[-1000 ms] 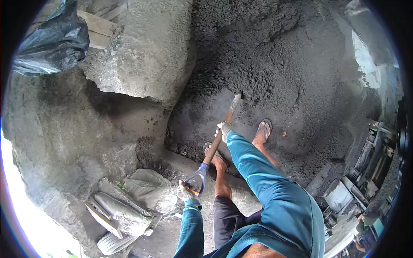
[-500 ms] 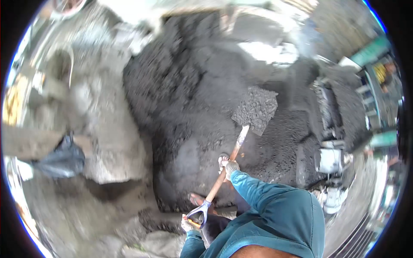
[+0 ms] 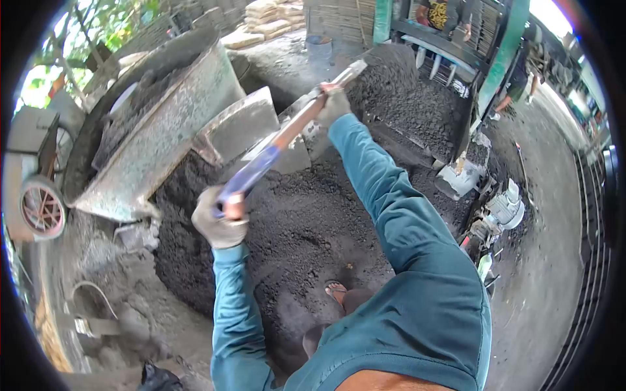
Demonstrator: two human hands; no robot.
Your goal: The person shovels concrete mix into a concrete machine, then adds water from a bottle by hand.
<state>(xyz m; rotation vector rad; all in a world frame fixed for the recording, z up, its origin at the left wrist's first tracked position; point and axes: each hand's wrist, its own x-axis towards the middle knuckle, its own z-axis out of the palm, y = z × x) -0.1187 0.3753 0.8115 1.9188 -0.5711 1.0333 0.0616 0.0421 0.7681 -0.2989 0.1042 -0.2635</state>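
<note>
A long shovel [image 3: 297, 127] slants across the upper middle. My left hand [image 3: 220, 218], in a pale glove, is closed round its blue grip at the lower end. Farther up, my right hand [image 3: 334, 105], also gloved, wraps round the wooden shaft. The metal socket points to the upper right, at the edge of dark grainy material [image 3: 417, 91] heaped by a green-framed machine [image 3: 501, 65]. The blade cannot be told apart from that material. More dark material [image 3: 306, 221] covers the ground below the shovel.
A big round metal drum [image 3: 163, 130] stands at the left, near a cart wheel [image 3: 43, 207]. Concrete slabs [image 3: 241, 127] lean beside it. On the right is a motor [image 3: 505, 208]. A person [image 3: 447, 16] stands behind the machine; another person [image 3: 521, 81] is farther right.
The view has turned and now shows the drum and machine. Both hands have raised the shovel from low over the ground towards the machine. The loaded blade seen earlier is no longer distinct.
</note>
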